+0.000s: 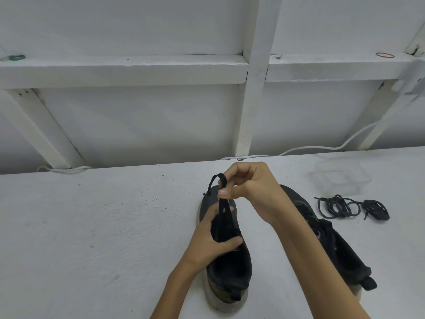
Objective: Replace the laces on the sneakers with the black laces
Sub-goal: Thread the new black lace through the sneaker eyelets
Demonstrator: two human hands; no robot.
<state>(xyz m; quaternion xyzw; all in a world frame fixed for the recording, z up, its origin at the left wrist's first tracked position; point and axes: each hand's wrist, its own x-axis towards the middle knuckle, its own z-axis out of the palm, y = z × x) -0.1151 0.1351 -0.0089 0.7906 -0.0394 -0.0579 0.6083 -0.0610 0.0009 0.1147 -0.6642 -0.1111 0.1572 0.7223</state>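
Note:
Two dark sneakers stand on a white table, toes pointing away from me. My left hand grips the tongue and upper of the left sneaker. My right hand is raised above its toe and pinches a black lace, which loops over the fingers and runs down into the shoe. The right sneaker lies behind my right forearm, partly hidden. A loose bundle of black laces lies on the table to its right.
A clear plastic box stands at the back right of the white table. A white cable runs along the table's far edge. White wall framing rises behind.

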